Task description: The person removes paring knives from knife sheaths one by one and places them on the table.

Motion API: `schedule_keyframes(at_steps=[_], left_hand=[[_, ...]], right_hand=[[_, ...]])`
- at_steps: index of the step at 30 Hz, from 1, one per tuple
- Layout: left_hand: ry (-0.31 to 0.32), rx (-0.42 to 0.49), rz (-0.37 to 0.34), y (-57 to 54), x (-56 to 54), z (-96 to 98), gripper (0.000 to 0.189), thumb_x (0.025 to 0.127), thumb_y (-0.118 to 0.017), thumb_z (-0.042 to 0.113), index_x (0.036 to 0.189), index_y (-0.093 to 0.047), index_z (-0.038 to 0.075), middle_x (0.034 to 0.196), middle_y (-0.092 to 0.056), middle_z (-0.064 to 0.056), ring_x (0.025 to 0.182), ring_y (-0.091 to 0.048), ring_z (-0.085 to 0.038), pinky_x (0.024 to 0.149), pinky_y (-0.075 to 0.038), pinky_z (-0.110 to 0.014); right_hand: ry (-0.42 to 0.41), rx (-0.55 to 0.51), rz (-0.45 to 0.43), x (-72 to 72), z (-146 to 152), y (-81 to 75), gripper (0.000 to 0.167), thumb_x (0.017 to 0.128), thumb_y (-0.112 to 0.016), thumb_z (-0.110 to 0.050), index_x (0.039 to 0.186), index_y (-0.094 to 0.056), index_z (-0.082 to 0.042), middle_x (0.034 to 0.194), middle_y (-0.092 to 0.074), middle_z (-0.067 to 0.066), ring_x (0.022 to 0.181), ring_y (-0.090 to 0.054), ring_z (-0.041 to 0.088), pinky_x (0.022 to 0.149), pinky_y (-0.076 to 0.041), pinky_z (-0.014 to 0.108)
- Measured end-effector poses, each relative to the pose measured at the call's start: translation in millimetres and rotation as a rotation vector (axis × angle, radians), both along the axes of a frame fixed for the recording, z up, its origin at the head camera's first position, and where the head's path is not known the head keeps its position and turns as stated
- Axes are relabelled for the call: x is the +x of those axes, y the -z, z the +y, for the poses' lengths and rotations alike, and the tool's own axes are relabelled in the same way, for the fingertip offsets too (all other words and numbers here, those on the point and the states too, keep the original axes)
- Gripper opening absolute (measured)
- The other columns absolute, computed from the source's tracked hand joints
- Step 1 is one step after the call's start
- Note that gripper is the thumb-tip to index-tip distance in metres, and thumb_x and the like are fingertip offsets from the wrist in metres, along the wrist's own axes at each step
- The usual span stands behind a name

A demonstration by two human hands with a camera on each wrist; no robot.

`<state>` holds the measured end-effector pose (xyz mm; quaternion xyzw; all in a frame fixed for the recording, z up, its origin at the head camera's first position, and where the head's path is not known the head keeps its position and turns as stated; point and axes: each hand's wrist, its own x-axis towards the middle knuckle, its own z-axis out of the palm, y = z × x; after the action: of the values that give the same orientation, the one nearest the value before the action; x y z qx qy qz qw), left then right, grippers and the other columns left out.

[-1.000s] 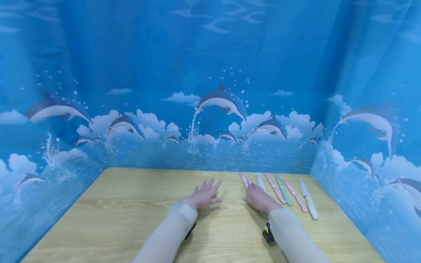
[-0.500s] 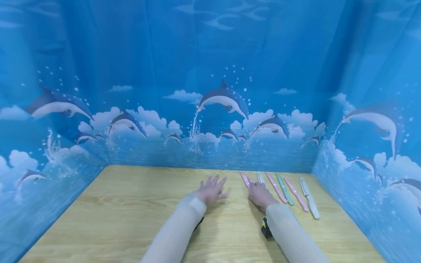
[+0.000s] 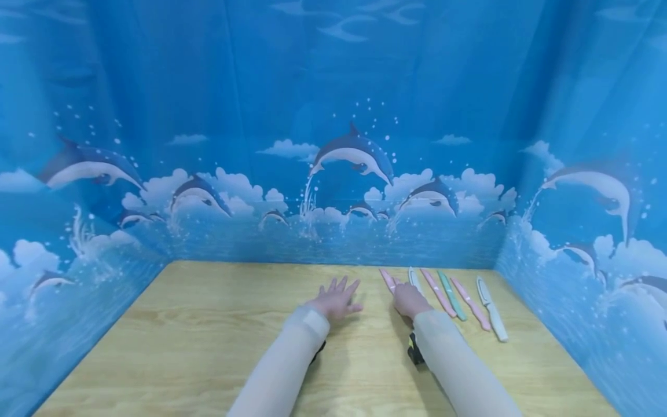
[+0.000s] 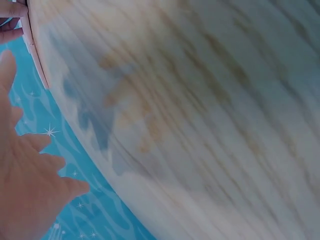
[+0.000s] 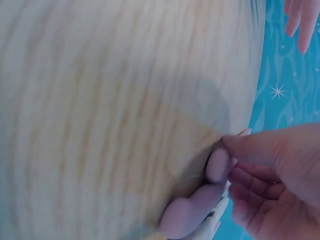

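Note:
A row of knives lies along the far right of the wooden table. At its left end is a pink knife; my right hand pinches it near its handle, and the fingers hide much of that part. The left wrist view also shows this pink knife under the right hand's fingertips. Thumb and curled fingers of the right hand come together at the table in the right wrist view. My left hand, fingers spread, hovers left of the row over the table, holding nothing.
To the right of my right hand lie a white knife, a pink knife, a green knife, another pink knife and a white knife. A blue dolphin-print curtain encloses the table's back and sides.
My left hand has moved right, fingers still spread. My right hand's fingers have curled in at the leftmost pink knife. The knives keep their order, while the head view shifts slightly.

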<state>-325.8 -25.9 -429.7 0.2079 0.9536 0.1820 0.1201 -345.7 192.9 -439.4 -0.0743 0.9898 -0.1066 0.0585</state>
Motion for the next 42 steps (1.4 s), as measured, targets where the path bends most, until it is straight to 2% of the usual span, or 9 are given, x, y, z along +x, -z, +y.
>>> schedule_keyframes(at_steps=[2,3,7,13,18,23,28,37,42], left_hand=[[0.0,-0.016,0.006,-1.3,-0.5,1.2,0.069,0.098,-0.043,0.053,0.156,-0.016,0.024,0.163,-0.006,-0.013,0.149,-0.003,-0.039,0.117,-0.004,-0.062],[0.002,-0.023,0.008,-1.9,-0.6,1.9,0.069,0.098,-0.043,0.052,0.155,-0.016,0.024,0.163,-0.006,-0.013,0.149,-0.003,-0.039,0.117,-0.005,-0.062],[0.006,-0.057,0.023,-2.7,-0.9,4.8,0.069,0.098,-0.045,0.052,0.155,-0.019,0.024,0.162,-0.009,-0.014,0.148,-0.006,-0.039,0.117,-0.007,-0.062],[0.006,-0.068,0.024,-1.1,-1.2,7.2,0.069,0.097,-0.049,0.05,0.154,-0.023,0.022,0.161,-0.012,-0.014,0.148,-0.009,-0.038,0.117,-0.009,-0.062],[0.02,-0.08,0.026,-0.5,-1.7,10.3,0.068,0.097,-0.05,0.047,0.154,-0.024,0.019,0.162,-0.013,-0.01,0.149,-0.01,-0.035,0.117,-0.009,-0.062],[0.066,-0.12,0.074,1.5,-9.1,19.6,0.068,0.099,-0.049,0.045,0.154,-0.023,0.016,0.162,-0.015,-0.003,0.15,-0.013,-0.028,0.118,-0.013,-0.059],[0.056,-0.159,0.069,0.9,-16.3,26.9,0.068,0.099,-0.05,0.044,0.154,-0.021,0.017,0.162,-0.016,0.0,0.15,-0.014,-0.024,0.119,-0.015,-0.054],[0.059,-0.174,0.043,-3.1,-15.0,31.2,0.064,0.1,-0.048,0.039,0.154,-0.021,0.017,0.162,-0.017,0.002,0.15,-0.014,-0.021,0.121,-0.013,-0.048],[0.084,-0.199,0.074,0.7,-16.4,29.9,0.065,0.1,-0.046,0.042,0.154,-0.021,0.017,0.162,-0.018,0.0,0.149,-0.015,-0.022,0.12,-0.012,-0.051]], right_hand=[[0.015,0.02,-0.008,-3.2,-2,-0.9,0.042,0.088,-0.043,0.011,0.128,-0.055,0.007,0.139,-0.047,0.03,0.119,-0.052,0.047,0.101,-0.045,0.052],[0.022,0.032,-0.014,-4.3,-4,-1.3,0.04,0.089,-0.045,0.009,0.128,-0.055,0.006,0.133,-0.052,0.031,0.111,-0.057,0.045,0.096,-0.048,0.05],[0.023,0.055,-0.011,-7.4,-9,-1.1,0.018,0.092,-0.049,0.002,0.099,-0.064,0.009,0.104,-0.064,0.028,0.084,-0.063,0.034,0.082,-0.054,0.046],[0.012,0.036,-0.008,-7.4,-12,2.6,0.018,0.093,-0.049,0.001,0.103,-0.061,0.01,0.101,-0.063,0.026,0.091,-0.063,0.037,0.089,-0.052,0.049],[-0.011,0.023,-0.018,-5.0,-13,5.1,0.015,0.091,-0.051,0.001,0.1,-0.06,0.009,0.099,-0.063,0.025,0.084,-0.064,0.033,0.084,-0.054,0.047],[-0.049,0.035,-0.029,1.2,-15,-3.2,0.016,0.088,-0.052,0.001,0.099,-0.058,0.01,0.095,-0.062,0.024,0.079,-0.062,0.03,0.079,-0.055,0.046],[-0.097,0.041,-0.038,7.2,-16,-12.4,0.018,0.088,-0.055,0.002,0.103,-0.059,0.01,0.1,-0.062,0.024,0.081,-0.061,0.028,0.082,-0.054,0.045],[-0.108,0.061,-0.049,9.1,-18,-12.2,0.027,0.086,-0.062,-0.001,0.11,-0.057,0.01,0.101,-0.064,0.021,0.086,-0.064,0.029,0.083,-0.055,0.043],[-0.16,0.029,-0.01,16.2,-18,-15.6,0.018,0.086,-0.064,-0.002,0.102,-0.059,0.006,0.092,-0.064,0.016,0.083,-0.064,0.028,0.084,-0.055,0.044]])
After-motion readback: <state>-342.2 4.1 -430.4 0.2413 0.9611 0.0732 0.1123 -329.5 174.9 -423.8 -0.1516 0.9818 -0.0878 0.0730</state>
